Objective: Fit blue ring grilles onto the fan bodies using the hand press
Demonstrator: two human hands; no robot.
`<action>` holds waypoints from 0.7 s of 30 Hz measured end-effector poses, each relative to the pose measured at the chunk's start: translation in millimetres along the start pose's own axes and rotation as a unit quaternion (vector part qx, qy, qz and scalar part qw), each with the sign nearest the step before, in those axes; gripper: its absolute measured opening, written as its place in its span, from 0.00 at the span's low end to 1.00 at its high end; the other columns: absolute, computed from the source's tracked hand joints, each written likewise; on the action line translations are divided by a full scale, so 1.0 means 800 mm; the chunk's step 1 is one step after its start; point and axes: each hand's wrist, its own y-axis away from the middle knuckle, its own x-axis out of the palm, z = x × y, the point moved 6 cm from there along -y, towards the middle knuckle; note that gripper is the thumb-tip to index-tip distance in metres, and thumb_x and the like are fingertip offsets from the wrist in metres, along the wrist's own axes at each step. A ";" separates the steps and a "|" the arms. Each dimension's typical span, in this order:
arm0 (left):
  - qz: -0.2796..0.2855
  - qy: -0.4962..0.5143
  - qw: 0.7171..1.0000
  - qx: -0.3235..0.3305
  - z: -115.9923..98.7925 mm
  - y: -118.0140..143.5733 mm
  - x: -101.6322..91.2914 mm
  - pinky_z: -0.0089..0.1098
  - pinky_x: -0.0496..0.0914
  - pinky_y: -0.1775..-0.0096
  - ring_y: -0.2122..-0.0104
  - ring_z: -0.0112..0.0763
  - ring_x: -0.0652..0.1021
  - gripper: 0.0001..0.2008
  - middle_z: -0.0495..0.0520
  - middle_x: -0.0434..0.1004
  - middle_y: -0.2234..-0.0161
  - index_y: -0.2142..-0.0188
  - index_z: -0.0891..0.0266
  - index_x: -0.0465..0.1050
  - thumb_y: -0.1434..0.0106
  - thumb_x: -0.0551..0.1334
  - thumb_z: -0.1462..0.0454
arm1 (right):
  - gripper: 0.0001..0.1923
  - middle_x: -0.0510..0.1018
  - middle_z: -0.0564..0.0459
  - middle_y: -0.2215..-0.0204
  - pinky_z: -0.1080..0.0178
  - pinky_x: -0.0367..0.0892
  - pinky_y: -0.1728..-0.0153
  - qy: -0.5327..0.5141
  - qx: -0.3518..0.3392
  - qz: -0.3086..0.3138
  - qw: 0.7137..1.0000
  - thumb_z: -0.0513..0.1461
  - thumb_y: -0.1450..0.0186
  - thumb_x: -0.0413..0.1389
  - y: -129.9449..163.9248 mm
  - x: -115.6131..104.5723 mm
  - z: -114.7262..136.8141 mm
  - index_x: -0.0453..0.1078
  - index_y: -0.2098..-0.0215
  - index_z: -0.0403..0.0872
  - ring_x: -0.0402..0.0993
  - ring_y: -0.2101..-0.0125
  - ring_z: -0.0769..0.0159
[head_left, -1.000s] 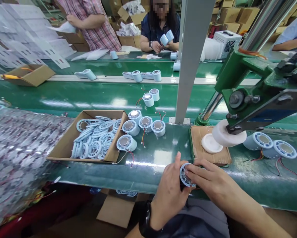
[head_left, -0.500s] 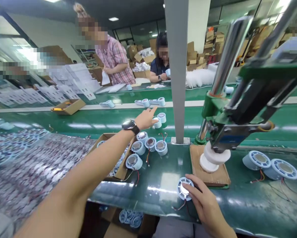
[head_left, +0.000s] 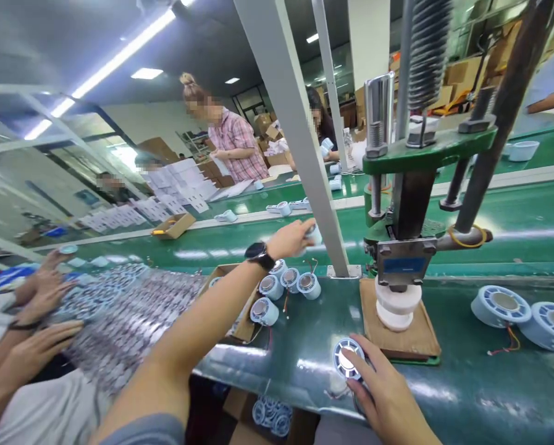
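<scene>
My left hand (head_left: 291, 239), wearing a black watch, reaches out over the green belt. Its fingers are curled at a light-blue round housing (head_left: 314, 234), which is blurred and partly hidden. Near the front edge of the bench, my right hand (head_left: 381, 386) grips another light-blue round housing (head_left: 348, 360) by its side, with one finger on the shiny centre disc. Thin wires trail below that housing. Several similar housings (head_left: 264, 311) with metal discs and wires stand under my left forearm. Two more housings (head_left: 501, 306) sit at the right.
A green press (head_left: 404, 259) with white round pads stands on a brown board (head_left: 432, 343). A grey post (head_left: 320, 198) rises behind the bench. At left, co-workers' hands (head_left: 45, 300) are beside many laid-out parts (head_left: 133, 315). A box of blue rings (head_left: 272, 415) sits below the bench.
The view has swung left and up. My left hand has gone from a stretched index finger to curled fingers at a housing. My right hand stays on its housing. Co-workers' hands now show at left.
</scene>
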 end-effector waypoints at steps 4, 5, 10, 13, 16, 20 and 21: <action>0.092 -0.056 0.992 0.066 -0.056 0.114 0.034 0.36 0.74 0.58 0.61 0.37 0.78 0.31 0.54 0.76 0.56 0.38 0.53 0.65 0.38 0.71 0.60 | 0.16 0.79 0.37 0.49 0.61 0.81 0.60 0.017 -0.020 -0.026 0.999 0.35 0.30 0.47 0.006 0.004 -0.003 0.72 0.48 0.45 0.83 0.54 0.56; 0.117 -0.101 0.982 0.112 -0.072 0.139 0.053 0.36 0.74 0.60 0.59 0.40 0.78 0.32 0.57 0.75 0.54 0.37 0.53 0.63 0.38 0.71 0.58 | 0.16 0.79 0.38 0.49 0.62 0.81 0.60 0.021 -0.028 -0.025 0.999 0.36 0.29 0.47 0.008 0.007 -0.004 0.72 0.47 0.45 0.83 0.54 0.57; 0.046 -0.183 0.973 0.132 -0.078 0.179 0.121 0.48 0.71 0.48 0.41 0.55 0.71 0.34 0.67 0.68 0.40 0.37 0.56 0.62 0.39 0.72 0.58 | 0.16 0.79 0.40 0.48 0.64 0.80 0.59 0.016 -0.057 -0.029 0.998 0.39 0.28 0.48 0.016 0.012 -0.014 0.72 0.46 0.47 0.82 0.53 0.58; -0.008 -0.160 0.983 0.091 -0.052 0.167 0.122 0.56 0.60 0.37 0.32 0.58 0.59 0.36 0.64 0.58 0.32 0.35 0.53 0.60 0.39 0.72 0.57 | 0.17 0.78 0.40 0.47 0.65 0.79 0.56 0.012 -0.067 -0.020 0.998 0.40 0.28 0.50 0.016 0.012 -0.017 0.71 0.44 0.47 0.81 0.52 0.58; -0.036 -0.133 0.990 0.014 -0.006 0.161 0.097 0.52 0.58 0.35 0.33 0.51 0.62 0.31 0.60 0.63 0.33 0.36 0.53 0.63 0.36 0.69 0.55 | 0.17 0.77 0.41 0.46 0.66 0.78 0.54 0.019 -0.062 -0.001 0.998 0.40 0.28 0.50 0.017 0.011 -0.018 0.70 0.43 0.47 0.81 0.50 0.59; -0.071 -0.134 0.980 -0.129 0.092 0.176 0.049 0.50 0.72 0.47 0.48 0.43 0.77 0.16 0.60 0.75 0.46 0.45 0.62 0.71 0.29 0.61 0.60 | 0.18 0.77 0.42 0.44 0.65 0.79 0.54 0.019 -0.042 0.020 0.999 0.42 0.29 0.52 0.020 0.012 -0.023 0.69 0.42 0.49 0.81 0.50 0.59; -0.068 -0.130 0.977 -0.153 0.115 0.181 0.043 0.48 0.75 0.50 0.51 0.41 0.78 0.16 0.59 0.75 0.47 0.46 0.62 0.71 0.30 0.62 0.59 | 0.19 0.77 0.42 0.44 0.65 0.79 0.55 0.018 -0.037 0.027 0.999 0.43 0.30 0.54 0.021 0.013 -0.024 0.69 0.42 0.49 0.81 0.50 0.58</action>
